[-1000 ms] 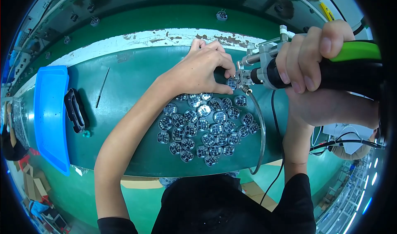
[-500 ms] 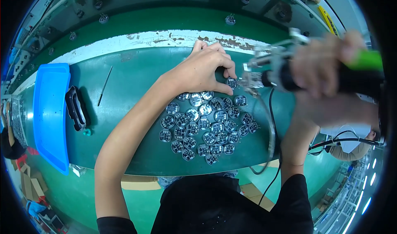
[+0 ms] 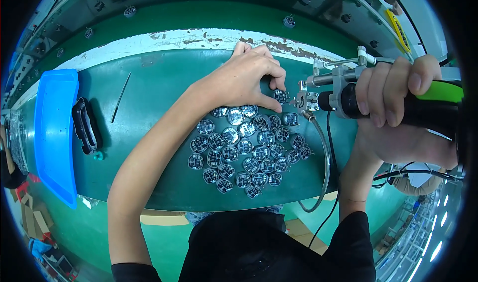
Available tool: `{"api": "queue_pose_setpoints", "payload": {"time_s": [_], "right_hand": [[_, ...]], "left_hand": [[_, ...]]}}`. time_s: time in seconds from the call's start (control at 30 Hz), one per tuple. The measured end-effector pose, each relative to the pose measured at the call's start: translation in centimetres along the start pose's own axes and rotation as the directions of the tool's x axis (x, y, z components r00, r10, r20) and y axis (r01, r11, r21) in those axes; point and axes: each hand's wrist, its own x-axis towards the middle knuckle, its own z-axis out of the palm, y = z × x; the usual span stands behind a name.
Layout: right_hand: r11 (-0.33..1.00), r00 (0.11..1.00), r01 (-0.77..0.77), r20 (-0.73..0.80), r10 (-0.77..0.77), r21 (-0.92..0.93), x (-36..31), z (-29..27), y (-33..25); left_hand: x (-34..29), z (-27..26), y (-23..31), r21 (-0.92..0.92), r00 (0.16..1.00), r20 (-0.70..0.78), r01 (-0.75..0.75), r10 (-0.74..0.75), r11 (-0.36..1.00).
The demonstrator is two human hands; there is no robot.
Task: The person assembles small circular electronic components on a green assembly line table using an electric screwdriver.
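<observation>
My left hand pinches one small round part with a circuit board between thumb and fingers, at the far edge of a cluster of like parts. My right hand is wrapped around the black and green body of a power screwdriver. Its metal nose points left and reaches the held part; whether the tip touches it I cannot tell. A clear hose runs from the nose down toward the table's near edge.
A blue tray stands at the left, beside a black plastic housing and a small teal piece. A thin metal rod lies on the green table. Beyond the worn white ledge, several round parts rest on a green belt.
My right hand and the screwdriver, blurred before, now show sharply and sit slightly lower. My left hand keeps its pinch on the round part. Parts on the far belt have shifted.
</observation>
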Motion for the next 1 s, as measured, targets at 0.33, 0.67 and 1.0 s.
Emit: {"api": "queue_pose_setpoints", "payload": {"time_s": [0.33, 0.67, 1.0], "right_hand": [[1.0, 1.0, -0.001, 0.012, 0.001, -0.003, 0.4, -0.3, 0.5], [1.0, 1.0, -0.004, 0.006, 0.004, -0.003, -0.1, -0.4, 0.7], [1.0, 1.0, 0.009, -0.001, -0.009, -0.004, 0.4, 0.4, 1.2]], "left_hand": [[-0.1, 0.1, -0.1, -0.018, 1.0, -0.01, -0.006, 0.006, 1.0], [-0.1, 0.1, -0.1, -0.024, 1.0, -0.011, -0.002, 0.002, 1.0], [-0.2, 0.1, 0.0, -0.014, 1.0, -0.006, 0.025, -0.025, 1.0]]}}
